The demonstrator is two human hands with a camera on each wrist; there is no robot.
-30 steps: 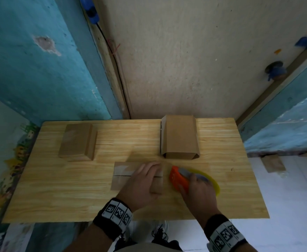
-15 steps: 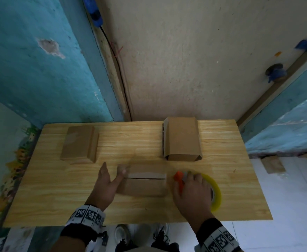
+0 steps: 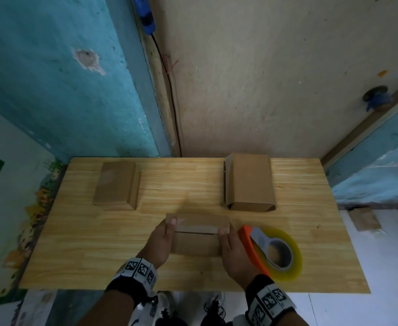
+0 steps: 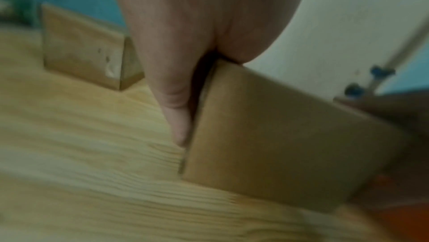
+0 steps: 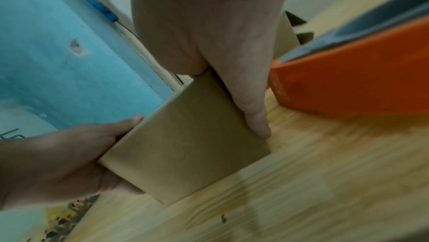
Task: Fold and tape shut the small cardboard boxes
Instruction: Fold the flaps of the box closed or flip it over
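A small brown cardboard box (image 3: 196,238) sits near the table's front edge, held between both hands. My left hand (image 3: 161,238) grips its left end, thumb on top at the flap seam. My right hand (image 3: 231,243) grips its right end the same way. In the left wrist view my fingers (image 4: 176,99) lie along the side of the box (image 4: 278,136). The right wrist view has the box (image 5: 185,145) tipped up off the wood at one edge. An orange tape dispenser (image 3: 269,250) with a yellowish roll lies just right of my right hand.
The wooden table (image 3: 75,243) also carries a closed box (image 3: 116,185) at the back left and an unsealed box (image 3: 249,182) with a loose flap at the back right. Walls stand close behind the table.
My right hand has let go of the tape dispenser, which now lies on the table. Both hands have moved to the ends of the box and taken hold of it.
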